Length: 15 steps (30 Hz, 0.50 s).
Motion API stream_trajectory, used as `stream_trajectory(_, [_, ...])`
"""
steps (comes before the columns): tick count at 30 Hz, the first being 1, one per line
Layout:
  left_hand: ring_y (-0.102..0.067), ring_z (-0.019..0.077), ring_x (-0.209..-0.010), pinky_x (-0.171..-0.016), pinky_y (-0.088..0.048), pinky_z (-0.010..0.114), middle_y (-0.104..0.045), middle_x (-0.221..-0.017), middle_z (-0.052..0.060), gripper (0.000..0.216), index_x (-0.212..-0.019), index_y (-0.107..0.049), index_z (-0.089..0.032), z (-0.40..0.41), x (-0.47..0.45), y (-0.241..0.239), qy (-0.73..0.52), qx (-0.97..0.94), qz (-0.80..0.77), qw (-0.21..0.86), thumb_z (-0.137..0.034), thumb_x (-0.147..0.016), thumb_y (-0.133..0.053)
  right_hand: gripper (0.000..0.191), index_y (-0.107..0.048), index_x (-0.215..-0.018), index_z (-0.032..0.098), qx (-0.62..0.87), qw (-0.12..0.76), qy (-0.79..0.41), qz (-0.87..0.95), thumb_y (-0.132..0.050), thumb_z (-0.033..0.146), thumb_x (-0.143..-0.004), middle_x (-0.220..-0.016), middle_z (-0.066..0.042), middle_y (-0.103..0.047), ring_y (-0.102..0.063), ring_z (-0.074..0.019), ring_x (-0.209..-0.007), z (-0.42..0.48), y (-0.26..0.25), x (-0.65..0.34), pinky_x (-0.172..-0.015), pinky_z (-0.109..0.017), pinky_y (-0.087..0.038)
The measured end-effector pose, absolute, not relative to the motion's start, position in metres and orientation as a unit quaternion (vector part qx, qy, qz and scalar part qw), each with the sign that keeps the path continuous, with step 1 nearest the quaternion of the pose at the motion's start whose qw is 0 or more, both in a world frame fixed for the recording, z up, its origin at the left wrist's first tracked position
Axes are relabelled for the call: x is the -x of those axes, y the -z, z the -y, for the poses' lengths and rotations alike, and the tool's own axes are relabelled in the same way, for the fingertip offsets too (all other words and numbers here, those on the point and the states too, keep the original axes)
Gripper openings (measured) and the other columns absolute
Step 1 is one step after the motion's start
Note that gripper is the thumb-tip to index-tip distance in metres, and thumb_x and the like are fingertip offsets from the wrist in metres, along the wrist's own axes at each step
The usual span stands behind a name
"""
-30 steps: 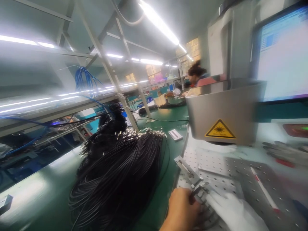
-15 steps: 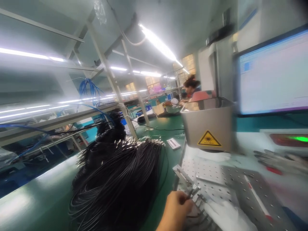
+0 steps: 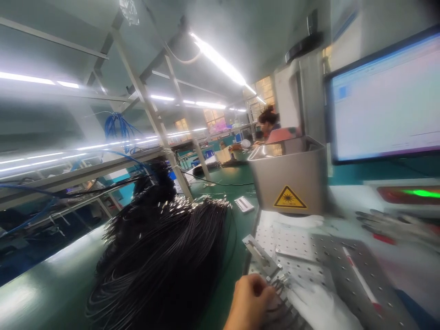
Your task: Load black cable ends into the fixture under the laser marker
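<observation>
Green factory worktop (image 3: 51,284), perforated plate (image 3: 343,266) at 4 o'clock. Bare left hand (image 3: 248,300) pinches thin black cable ends in the metal fixture (image 3: 271,270); gloved right hand (image 3: 319,309) rests flat, grip unclear. Cables look light and floppy, best held near the tips; the bundle (image 3: 165,266) sits at 7 o'clock.

Green bench top (image 3: 51,293), long and glossy. Lying on it: large heap of black cables (image 3: 161,256), small white strip (image 3: 244,204) beyond, perforated metal plate (image 3: 347,261) at right bearing grey laser housing (image 3: 288,176) with yellow warning label.
</observation>
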<state>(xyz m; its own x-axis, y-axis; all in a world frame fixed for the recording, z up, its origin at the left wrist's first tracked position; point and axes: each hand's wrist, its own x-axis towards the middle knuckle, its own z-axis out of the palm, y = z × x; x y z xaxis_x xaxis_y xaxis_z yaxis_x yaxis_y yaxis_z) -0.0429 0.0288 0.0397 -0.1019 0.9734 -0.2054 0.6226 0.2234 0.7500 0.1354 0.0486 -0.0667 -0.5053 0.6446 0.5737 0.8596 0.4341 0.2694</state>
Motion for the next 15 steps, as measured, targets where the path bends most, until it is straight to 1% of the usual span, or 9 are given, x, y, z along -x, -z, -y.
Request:
stream_trajectory(3, [-0.043, 0.0118, -0.066, -0.065, -0.031, 0.026, -0.042, -0.06, -0.006, 0.018, -0.061, -0.05, -0.019, -0.028, 0.0385, -0.0446, -0.23, -0.563, -0.718, 0.34, -0.017, -0.075, -0.061, 0.05, -0.075, -0.098, 0.043, 0.45, 0.193, 0.292, 0.821, -0.057, 0.002, -0.076, -0.099, 0.007, -0.074, -0.068, -0.0176, -0.07, -0.0486, 0.0657, -0.1362, -0.056, -0.028, -0.062])
stream_trajectory(7, [-0.045, 0.0125, -0.069, -0.065, -0.03, 0.026, -0.041, -0.061, -0.006, 0.022, -0.059, -0.045, -0.02, -0.0294, 0.034, -0.0453, -0.202, -0.554, -0.74, 0.324, -0.015, -0.076, -0.059, 0.049, -0.075, -0.097, 0.044, 0.454, 0.2, 0.279, 0.822, -0.056, 0.002, -0.079, -0.096, 0.009, -0.074, -0.068, -0.0168, -0.067, -0.0485, 0.0666, -0.1368, -0.051, -0.026, -0.06])
stream_trajectory(10, [-0.051, 0.0143, -0.077, -0.069, -0.032, 0.026, -0.051, -0.069, -0.003, 0.019, -0.063, -0.049, -0.019, -0.0298, 0.0327, -0.043, -0.177, -0.557, -0.753, 0.302, -0.019, -0.08, -0.058, 0.049, -0.076, -0.098, 0.043, 0.454, 0.215, 0.26, 0.825, -0.055, 0.003, -0.079, -0.095, 0.009, -0.074, -0.067, -0.0171, -0.067, -0.0494, 0.0689, -0.1374, -0.053, -0.027, -0.061])
stream_trajectory(12, [-0.054, 0.0159, -0.083, -0.072, -0.034, 0.026, -0.059, -0.077, 0.001, 0.016, -0.067, -0.055, -0.018, -0.03, 0.0326, -0.0405, -0.163, -0.565, -0.759, 0.28, -0.022, -0.082, -0.057, 0.046, -0.076, -0.096, 0.042, 0.457, 0.221, 0.253, 0.824, -0.055, 0.005, -0.079, -0.092, 0.009, -0.074, -0.066, -0.0167, -0.065, -0.0499, 0.0699, -0.1377, -0.052, -0.026, -0.059])
stream_trajectory(15, [-0.058, 0.0175, -0.085, -0.072, -0.035, 0.027, -0.069, -0.086, 0.006, 0.017, -0.074, -0.065, -0.016, -0.0305, 0.0326, -0.0364, -0.133, -0.585, -0.76, 0.25, -0.024, -0.084, -0.055, 0.041, -0.075, -0.091, 0.04, 0.465, 0.231, 0.242, 0.82, -0.055, 0.007, -0.079, -0.089, 0.008, -0.074, -0.064, -0.015, -0.063, -0.0505, 0.0709, -0.1372, -0.052, -0.024, -0.057])
